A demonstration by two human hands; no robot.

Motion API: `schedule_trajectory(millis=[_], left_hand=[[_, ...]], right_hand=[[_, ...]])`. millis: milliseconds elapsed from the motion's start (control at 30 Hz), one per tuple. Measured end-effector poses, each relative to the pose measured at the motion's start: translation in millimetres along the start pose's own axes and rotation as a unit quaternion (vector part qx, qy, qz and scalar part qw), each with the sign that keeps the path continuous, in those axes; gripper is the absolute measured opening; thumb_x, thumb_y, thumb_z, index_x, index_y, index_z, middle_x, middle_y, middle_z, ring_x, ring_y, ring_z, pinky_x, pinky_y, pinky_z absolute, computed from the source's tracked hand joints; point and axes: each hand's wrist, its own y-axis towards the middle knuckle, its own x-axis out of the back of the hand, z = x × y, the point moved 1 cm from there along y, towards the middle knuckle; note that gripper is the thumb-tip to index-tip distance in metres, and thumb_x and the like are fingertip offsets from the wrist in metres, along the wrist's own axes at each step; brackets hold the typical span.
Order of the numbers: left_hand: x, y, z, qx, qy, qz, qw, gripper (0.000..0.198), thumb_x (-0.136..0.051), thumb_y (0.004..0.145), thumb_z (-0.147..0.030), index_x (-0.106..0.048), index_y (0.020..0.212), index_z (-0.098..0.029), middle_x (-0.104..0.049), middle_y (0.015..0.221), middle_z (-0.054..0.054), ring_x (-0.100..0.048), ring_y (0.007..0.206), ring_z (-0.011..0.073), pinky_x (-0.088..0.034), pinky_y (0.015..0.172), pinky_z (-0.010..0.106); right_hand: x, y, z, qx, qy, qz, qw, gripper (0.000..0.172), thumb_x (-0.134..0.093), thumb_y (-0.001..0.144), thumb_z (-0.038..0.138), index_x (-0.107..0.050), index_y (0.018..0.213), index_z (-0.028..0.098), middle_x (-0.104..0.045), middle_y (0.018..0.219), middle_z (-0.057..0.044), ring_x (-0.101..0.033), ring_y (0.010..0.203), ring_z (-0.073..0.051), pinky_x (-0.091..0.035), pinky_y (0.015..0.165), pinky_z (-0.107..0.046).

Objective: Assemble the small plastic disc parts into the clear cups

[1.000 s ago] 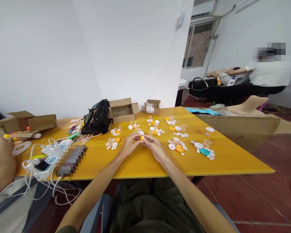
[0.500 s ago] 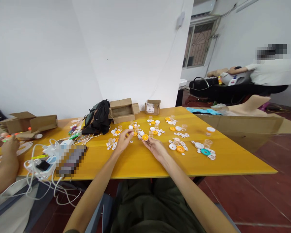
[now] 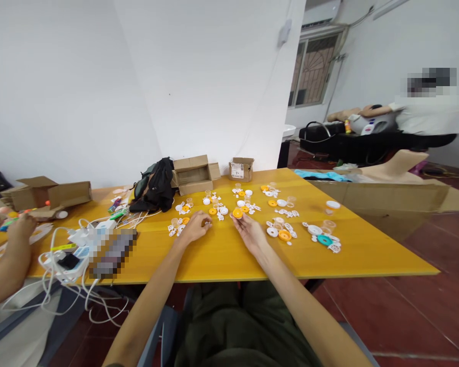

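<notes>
One orange disc (image 3: 237, 213) sits pinched at the fingertips of the right hand (image 3: 249, 232), just above the yellow table (image 3: 222, 255), round and without a long axis. It lies just right of and a little beyond the left hand (image 3: 194, 229), which rests curled on the tabletop; whether it grips anything I cannot tell. White and orange parts (image 3: 214, 209) lie scattered beyond, a cardboard box (image 3: 193, 174) farther back, another person's hand (image 3: 21, 227) far left
</notes>
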Motion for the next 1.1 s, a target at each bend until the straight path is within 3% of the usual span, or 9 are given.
schedule_trajectory(millis=[367, 533, 767, 1100], left_hand=[[-8.0, 4.0, -11.4, -0.008, 0.012, -0.012, 1.0, 0.015, -0.068, 0.081, -0.015, -0.073, 0.093, -0.023, -0.066, 0.095, 0.006, -0.063, 0.098, 0.0266, -0.051, 0.091, 0.04], [-19.1, 8.0, -26.4, -0.061, 0.06, -0.007, 0.996, 0.022, -0.065, 0.086, -0.015, -0.073, 0.105, -0.025, -0.063, 0.104, 0.008, -0.058, 0.103, 0.0265, -0.048, 0.097, 0.042], [-20.1, 2.4, -32.1, -0.049, 0.134, 0.038, 0.989, 0.015, -0.06, 0.091, -0.018, -0.073, 0.097, -0.024, -0.062, 0.107, 0.008, -0.057, 0.107, 0.0261, -0.047, 0.098, 0.043], [-38.8, 32.5, -42.7, -0.062, 0.133, 0.061, 0.987, 0.024, -0.063, 0.09, -0.021, -0.072, 0.111, -0.028, -0.061, 0.113, 0.008, -0.05, 0.117, 0.0289, -0.044, 0.1, 0.045]], right_hand=[[3.1, -1.6, 7.9, 0.013, 0.045, -0.051, 0.998, 0.004, -0.069, 0.078, 0.023, -0.067, 0.078, 0.027, -0.078, 0.086, -0.005, -0.073, 0.101, -0.023, -0.063, 0.092, -0.035], [0.8, -3.1, 8.6, 0.011, 0.084, -0.081, 0.993, 0.005, -0.067, 0.08, 0.022, -0.068, 0.078, 0.026, -0.078, 0.084, -0.003, -0.074, 0.09, -0.021, -0.066, 0.08, -0.032], [-11.2, -8.9, 11.6, 0.004, 0.131, -0.123, 0.984, 0.012, -0.061, 0.084, 0.014, -0.067, 0.077, 0.023, -0.076, 0.075, -0.001, -0.073, 0.074, -0.015, -0.063, 0.066, -0.021], [-7.7, -8.5, 10.1, 0.016, 0.091, -0.09, 0.992, 0.011, -0.064, 0.084, 0.017, -0.067, 0.074, 0.023, -0.076, 0.075, -0.002, -0.073, 0.075, -0.016, -0.063, 0.072, -0.024]])
